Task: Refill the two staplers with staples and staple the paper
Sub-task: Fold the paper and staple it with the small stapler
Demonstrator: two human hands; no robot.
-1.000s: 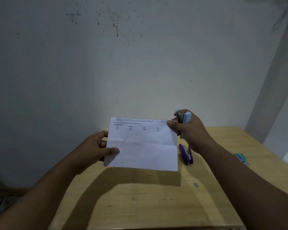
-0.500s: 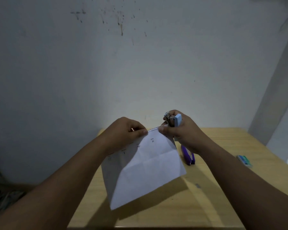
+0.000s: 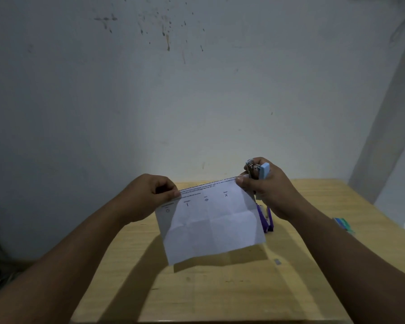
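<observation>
Left hand (image 3: 147, 197) and right hand (image 3: 264, 190) are pinching paper (image 3: 211, 223) top edge; right fingers also curling round blue stapler (image 3: 258, 170); paper hanging clear above table (image 3: 220, 295).

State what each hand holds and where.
Left hand pinches the paper at its top left edge; right hand pinches its top right corner while gripping the blue stapler.

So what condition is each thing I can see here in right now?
Paper: creased, held up off the table by its top edge.
Left hand: pinches the paper's top left.
Right hand: grips the blue stapler, thumb on the paper's top right corner.
Blue stapler: upright in the hand.
Purple stapler: on the table, partly behind the paper.
Green staple box: lying near the table's right edge.
Table: bare wood.
</observation>
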